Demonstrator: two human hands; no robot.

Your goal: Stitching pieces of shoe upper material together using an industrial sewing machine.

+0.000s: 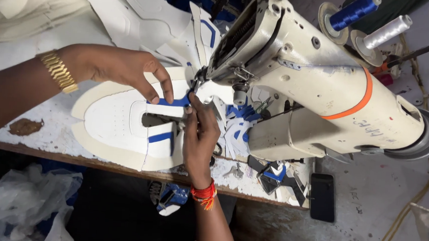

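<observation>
We've got the white shoe upper [120, 124] flat just left of the sewing machine [296, 76]; left hand [123, 70] presses with spread fingers, right hand [198, 134] pinches the blue strip [173, 102] at the needle. Best keep it taut, feed slowly.

Black phone [322, 196], dark blank screen, flat at table's right edge

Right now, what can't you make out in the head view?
- Needle point: hidden behind the left hand fingers, right hand and sewing machine head.
- White shoe upper: its far end is covered by both hands.
- Blue thread spool: top cut off by the frame edge.
- Dark phone: screen too dim.
</observation>
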